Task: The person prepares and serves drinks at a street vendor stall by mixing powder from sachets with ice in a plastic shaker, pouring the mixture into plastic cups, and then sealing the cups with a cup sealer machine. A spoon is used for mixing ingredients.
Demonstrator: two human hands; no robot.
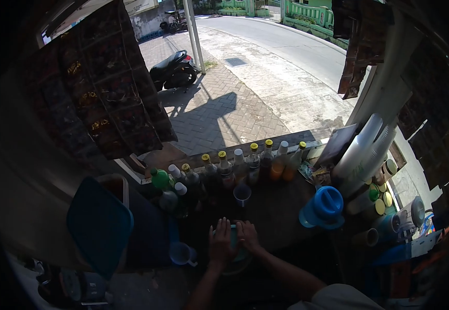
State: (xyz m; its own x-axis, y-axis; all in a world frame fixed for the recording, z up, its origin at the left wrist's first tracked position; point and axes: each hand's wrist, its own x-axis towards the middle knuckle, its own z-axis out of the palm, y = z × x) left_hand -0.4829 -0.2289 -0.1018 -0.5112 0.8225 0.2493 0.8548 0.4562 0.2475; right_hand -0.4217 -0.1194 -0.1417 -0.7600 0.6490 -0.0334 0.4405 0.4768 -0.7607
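Note:
A round teal-lidded container point(233, 244) stands low on the dark counter in front of me. My left hand point(221, 242) lies along the left side of its lid, fingers stretched out and slightly apart toward the far rim. From the right, my right hand point(247, 236) rests over the lid's right side with its fingers laid flat near the rim. A strip of teal shows between the hands; the container's lower part is in shadow. Left of my left hand is a clear plastic measuring cup point(182, 253) with a handle. Beyond the hands stands a clear cup point(242, 194).
Several bottles point(254, 161) with yellow and white caps line the counter's far edge. A blue pitcher point(325, 206) stands right, near stacked plastic cups point(361, 153) and jars point(373, 208). At left is a bin with a dark teal lid point(100, 225). Sachet strips point(97, 88) hang above.

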